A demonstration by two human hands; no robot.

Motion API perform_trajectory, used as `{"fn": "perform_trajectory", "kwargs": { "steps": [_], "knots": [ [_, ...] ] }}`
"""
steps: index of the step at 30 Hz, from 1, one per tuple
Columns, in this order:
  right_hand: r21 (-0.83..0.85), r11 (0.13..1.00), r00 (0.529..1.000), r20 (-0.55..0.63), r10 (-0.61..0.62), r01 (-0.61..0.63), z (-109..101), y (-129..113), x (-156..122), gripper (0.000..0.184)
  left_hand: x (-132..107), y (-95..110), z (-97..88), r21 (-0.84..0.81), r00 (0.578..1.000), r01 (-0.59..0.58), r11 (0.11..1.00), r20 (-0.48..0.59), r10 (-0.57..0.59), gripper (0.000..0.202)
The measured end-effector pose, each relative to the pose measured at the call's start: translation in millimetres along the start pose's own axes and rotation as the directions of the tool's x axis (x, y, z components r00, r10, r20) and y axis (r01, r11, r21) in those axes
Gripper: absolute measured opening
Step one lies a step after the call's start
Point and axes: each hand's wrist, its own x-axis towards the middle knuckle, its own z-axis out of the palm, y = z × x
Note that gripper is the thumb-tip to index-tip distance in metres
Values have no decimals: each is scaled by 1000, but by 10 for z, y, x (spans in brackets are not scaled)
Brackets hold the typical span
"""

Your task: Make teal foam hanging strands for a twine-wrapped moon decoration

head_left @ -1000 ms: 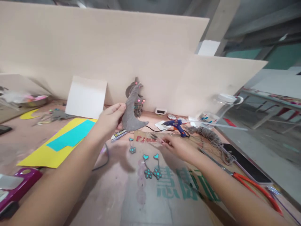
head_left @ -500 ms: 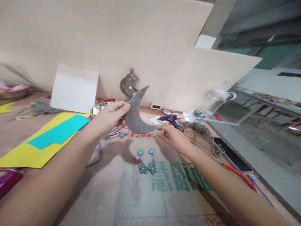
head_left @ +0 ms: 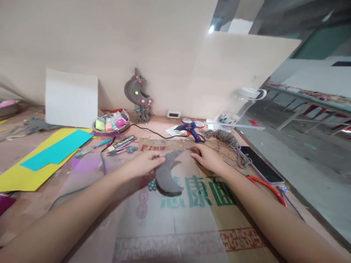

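A grey crescent moon is tilted low over the table, its horns pointing right. My left hand grips its outer left edge between thumb and fingers. At its far upper tip, my right hand has its fingers curled in, and they appear to close on that tip. Part of a turquoise flower charm peeks out beside the crescent; the rest of the charms there are covered. Under everything lies a cardboard sheet with green and red print, partly overlaid by a clear film.
Behind my hands are a blue glue gun, a bowl of coloured clay packs and a hanging moon ornament. Grey yarn, a phone and red-handled pliers lie right. Yellow and turquoise sheets lie left.
The crescent has come down from upright to low over the cardboard, covering most of the charms. My right hand has gone from its lower tip to its upper tip. The view has shifted.
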Motion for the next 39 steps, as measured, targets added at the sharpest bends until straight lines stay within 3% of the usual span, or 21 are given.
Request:
{"fn": "perform_trajectory", "kwargs": {
  "steps": [4, 9, 12, 15, 19, 21, 24, 27, 30, 33, 35, 39],
  "knots": [
    [-60, 994, 996, 12, 94, -93, 24, 254, -27, 17, 156, -28, 240, 265, 999, -2, 964, -39, 13, 31],
    [-158, 975, 988, -29, 151, -154, -103, 457, -82, 20, 262, -35, 121, 393, 995, 0, 920, -92, 39, 27],
    [-184, 974, 990, -64, 125, -135, -201, 334, -100, 20, 215, -6, 39, 419, 994, -1, 908, -100, 47, 33],
    [-180, 981, 996, -63, 58, -69, -299, 55, -152, 14, 133, 28, 5, 359, 988, -19, 933, -136, 72, 38],
    [2, 996, 993, 79, -85, 85, -368, -359, -277, 20, 78, 40, 59, 129, 997, -60, 990, -45, 67, 47],
    [67, 992, 982, 151, -113, 104, -357, -496, -337, 21, 81, 27, 131, 53, 995, -82, 995, -46, 85, 44],
    [129, 984, 962, 230, -147, 120, -297, -561, -392, 21, 95, -2, 235, 98, 973, -135, 986, -177, 150, 39],
    [153, 979, 957, 234, -171, 138, -234, -499, -398, 26, 88, -18, 258, 191, 963, -145, 971, -198, 183, 38],
    [105, 988, 962, 237, -133, 111, -225, -413, -384, 23, 39, 5, 228, 346, 948, -220, 912, -144, 283, 32],
    [28, 994, 961, 255, -107, 103, -290, -371, -379, 14, -25, 44, 249, 523, 878, -440, 730, 79, 472, 40],
    [-15, 993, 954, 279, -107, 116, -357, -362, -384, 13, -45, 47, 308, 580, 843, -510, 635, 191, 503, 52],
    [-43, 994, 958, 274, -87, 102, -461, -338, -392, 17, -31, 6, 399, 601, 807, -556, 574, 227, 545, 35]
  ]
}}
